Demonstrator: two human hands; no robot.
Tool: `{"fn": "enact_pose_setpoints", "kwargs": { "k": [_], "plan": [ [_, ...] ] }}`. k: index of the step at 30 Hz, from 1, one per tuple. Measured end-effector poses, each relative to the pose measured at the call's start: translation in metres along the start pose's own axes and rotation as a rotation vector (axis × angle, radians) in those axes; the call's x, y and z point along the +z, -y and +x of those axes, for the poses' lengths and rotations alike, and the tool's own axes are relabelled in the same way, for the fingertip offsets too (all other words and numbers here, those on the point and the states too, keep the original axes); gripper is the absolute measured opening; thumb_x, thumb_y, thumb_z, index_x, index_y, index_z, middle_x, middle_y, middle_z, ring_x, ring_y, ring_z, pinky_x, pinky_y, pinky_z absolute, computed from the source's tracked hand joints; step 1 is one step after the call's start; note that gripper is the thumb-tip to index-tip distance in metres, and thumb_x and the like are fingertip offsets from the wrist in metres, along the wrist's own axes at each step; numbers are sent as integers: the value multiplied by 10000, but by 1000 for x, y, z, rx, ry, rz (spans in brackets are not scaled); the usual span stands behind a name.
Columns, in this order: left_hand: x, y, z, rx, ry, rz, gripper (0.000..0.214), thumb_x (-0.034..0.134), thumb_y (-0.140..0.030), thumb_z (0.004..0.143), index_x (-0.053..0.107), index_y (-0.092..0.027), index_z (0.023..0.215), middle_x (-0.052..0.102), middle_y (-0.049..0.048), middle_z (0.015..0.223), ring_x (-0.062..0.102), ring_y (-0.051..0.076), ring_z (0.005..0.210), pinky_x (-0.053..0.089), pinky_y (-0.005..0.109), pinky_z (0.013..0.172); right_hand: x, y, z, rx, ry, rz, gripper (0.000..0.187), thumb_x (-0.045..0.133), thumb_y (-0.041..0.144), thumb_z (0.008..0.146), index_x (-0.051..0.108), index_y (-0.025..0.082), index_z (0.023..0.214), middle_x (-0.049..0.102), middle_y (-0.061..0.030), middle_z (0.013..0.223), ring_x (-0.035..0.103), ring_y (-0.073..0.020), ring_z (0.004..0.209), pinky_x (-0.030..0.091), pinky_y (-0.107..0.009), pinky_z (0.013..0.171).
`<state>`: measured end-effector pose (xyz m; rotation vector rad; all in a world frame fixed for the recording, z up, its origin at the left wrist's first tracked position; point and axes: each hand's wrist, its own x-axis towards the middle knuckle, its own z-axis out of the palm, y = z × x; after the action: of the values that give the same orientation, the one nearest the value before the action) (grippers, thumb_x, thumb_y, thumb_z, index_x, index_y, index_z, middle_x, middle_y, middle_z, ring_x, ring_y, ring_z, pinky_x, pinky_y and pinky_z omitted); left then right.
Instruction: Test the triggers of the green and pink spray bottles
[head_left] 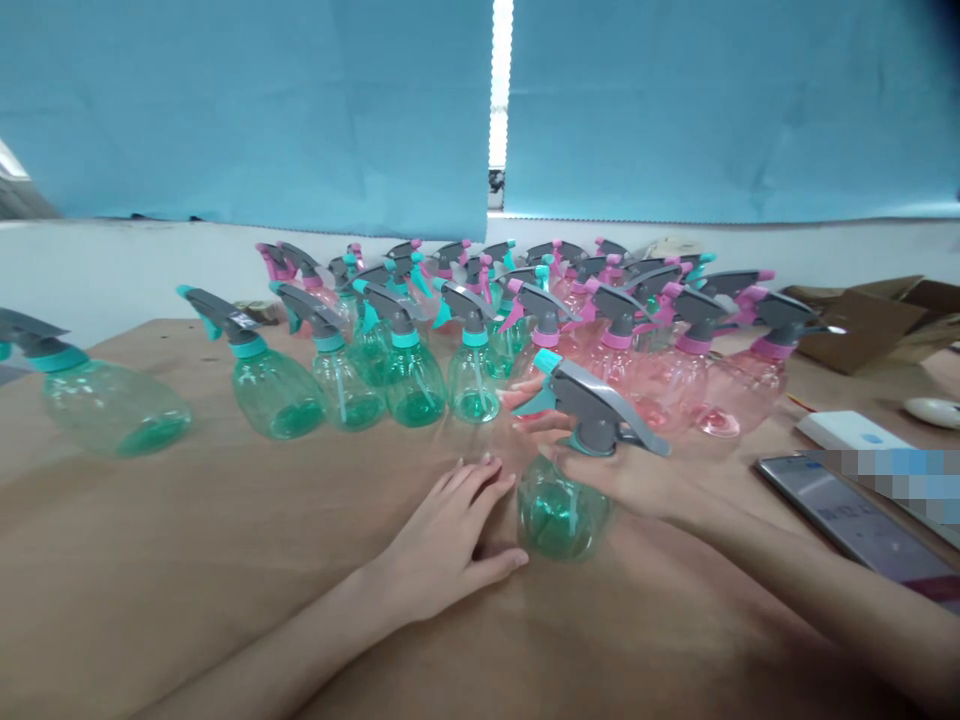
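Observation:
A green spray bottle [562,510] with a grey and turquoise trigger head stands upright on the wooden table [225,560], in front of the others. My right hand [592,470] grips it around the neck, just under the spray head, its fingers partly hidden behind the bottle. Just left of the bottle, my left hand [457,530] lies on the table with fingers stretched and thumb apart, holding nothing. Behind them is a row of similar bottles, green ones such as a green bottle [412,385] on the left and pink ones such as a pink bottle [675,385] on the right.
More spray bottles crowd behind the front row, and one green bottle [112,405] stands apart at far left. To the right lie a phone [832,510], a white box [851,432], a white mouse-like object [934,411] and an open cardboard box [862,320]. Blue sheeting [247,110] hangs behind.

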<state>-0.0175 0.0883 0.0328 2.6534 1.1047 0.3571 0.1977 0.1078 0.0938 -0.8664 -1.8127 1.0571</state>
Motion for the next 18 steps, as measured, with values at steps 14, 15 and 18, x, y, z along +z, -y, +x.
{"fn": "enact_pose_setpoints", "kwargs": {
  "k": [14,15,18],
  "plan": [
    [0,0,0,10,-3,23,641,549,-554,901,406,-183,1404,415,146,1472,343,313,1372,259,519,1117,4,-3,2,-53,-114,-132,40,627,272,737,616,277,776,687,17,748,680,-183,736,593,-368,792],
    [0,0,0,13,-8,21,639,547,-553,902,403,-188,1407,419,144,1470,351,313,1367,261,517,1115,4,-6,1,-47,-121,-145,40,628,284,741,623,274,779,691,15,751,684,-184,738,595,-367,789],
    [0,0,0,22,-13,19,641,539,-563,903,407,-189,1406,428,145,1463,358,314,1362,267,514,1112,3,-19,-1,16,-153,-207,75,626,324,760,652,266,799,720,-11,822,702,-214,793,598,-408,792]
  ]
}}
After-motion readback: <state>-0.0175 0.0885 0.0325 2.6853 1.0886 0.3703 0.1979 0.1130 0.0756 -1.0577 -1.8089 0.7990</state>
